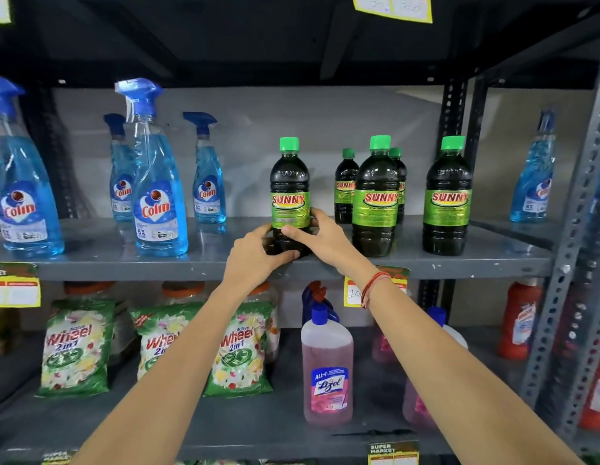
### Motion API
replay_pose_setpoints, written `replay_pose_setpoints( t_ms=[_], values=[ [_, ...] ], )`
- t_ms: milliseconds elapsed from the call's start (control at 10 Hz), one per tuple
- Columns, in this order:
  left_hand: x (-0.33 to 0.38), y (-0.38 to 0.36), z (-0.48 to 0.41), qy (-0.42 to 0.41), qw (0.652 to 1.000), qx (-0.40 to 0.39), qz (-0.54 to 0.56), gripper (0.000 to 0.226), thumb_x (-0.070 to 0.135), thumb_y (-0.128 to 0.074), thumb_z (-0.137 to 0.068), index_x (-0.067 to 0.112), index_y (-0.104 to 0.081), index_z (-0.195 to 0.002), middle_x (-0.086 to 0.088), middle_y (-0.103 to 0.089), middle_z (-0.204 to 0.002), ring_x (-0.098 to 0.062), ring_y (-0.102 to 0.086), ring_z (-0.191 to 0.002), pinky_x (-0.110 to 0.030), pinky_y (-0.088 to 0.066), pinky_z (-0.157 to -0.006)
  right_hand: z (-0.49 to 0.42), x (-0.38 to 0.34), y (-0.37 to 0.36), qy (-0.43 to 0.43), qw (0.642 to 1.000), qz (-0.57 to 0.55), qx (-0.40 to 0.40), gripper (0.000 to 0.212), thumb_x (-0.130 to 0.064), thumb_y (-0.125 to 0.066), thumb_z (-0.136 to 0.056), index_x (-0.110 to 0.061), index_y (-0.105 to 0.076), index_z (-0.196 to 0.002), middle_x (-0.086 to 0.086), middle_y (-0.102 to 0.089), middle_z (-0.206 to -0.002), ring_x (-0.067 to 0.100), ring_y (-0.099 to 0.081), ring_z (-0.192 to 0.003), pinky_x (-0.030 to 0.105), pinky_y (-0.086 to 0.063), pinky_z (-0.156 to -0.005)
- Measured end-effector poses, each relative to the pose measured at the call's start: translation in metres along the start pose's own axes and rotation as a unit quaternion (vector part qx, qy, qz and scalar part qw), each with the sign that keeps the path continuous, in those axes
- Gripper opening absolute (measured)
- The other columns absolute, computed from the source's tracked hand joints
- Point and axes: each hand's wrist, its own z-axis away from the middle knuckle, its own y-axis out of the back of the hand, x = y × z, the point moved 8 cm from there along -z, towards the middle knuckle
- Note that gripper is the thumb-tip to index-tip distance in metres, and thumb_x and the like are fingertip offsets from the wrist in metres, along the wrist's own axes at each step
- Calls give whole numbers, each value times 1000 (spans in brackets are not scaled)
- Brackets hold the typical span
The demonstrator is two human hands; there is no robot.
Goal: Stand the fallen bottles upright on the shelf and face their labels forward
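Sunny bottle in our hands (pixel 290 196): upright near the front edge of the grey shelf (pixel 124 263), green cap up, its "SUNNY" label towards us; our fingers hide its base and the foot of the label.
Our left hand (pixel 255 253): wrapped round the lower left of that bottle, thumb along the bottom; we cannot see where the fingertips end behind it.
Our right hand (pixel 322 236): clamped on the same bottle from the right, thumb across the label's lower edge, fingers round the back and out of sight; a red thread (pixel 374 286) circles the wrist.
Price tag on the shelf lip (pixel 354 292): yellow, mostly covered by our right forearm, so we cannot read the number whole.
Front Sunny bottles to the right (pixel 375 196): two stand upright near the front edge, labels forward.
Rear Sunny bottles (pixel 345 186): two smaller-looking ones at the back; the one further right is almost wholly hidden, only cap and a sliver showing.
Colin sprays (pixel 157 182): upright on the left half of the shelf; the leftmost is cut by the frame's edge.
Lower shelf: Wheel packets (pixel 77 347) and a pink Lizol bottle (pixel 327 370); jars behind the packets are blurred.
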Motion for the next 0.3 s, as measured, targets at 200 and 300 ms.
replay_pose_setpoints(
  t_ms=[200, 300],
  values=[
    [4, -1, 6, 3, 1000, -4, -7, 56, 43, -75, -74, 21, -59, -123, -4, -70, -111, -23, -65, -100, -39, -52, -88, 18, -11, 13, 74, 990, 75, 91, 57, -34, -71, -84, -6, -52, -130, 10, -62, -124, 17, -58, -111, 32, -47, -98],
    [11, 3, 15, -12, 998, 64, -14, 64, 39, -73, -79, 12, -48, -132, -12, -58, -129, -28, -53, -118, -38, -43, -94, 38, -23, 37, 162, 949, 172, 209, 45, -33, -62, -91, -4, -55, -125, 12, -59, -120, 24, -54, -114, 33, -45, -95]
  ],
)
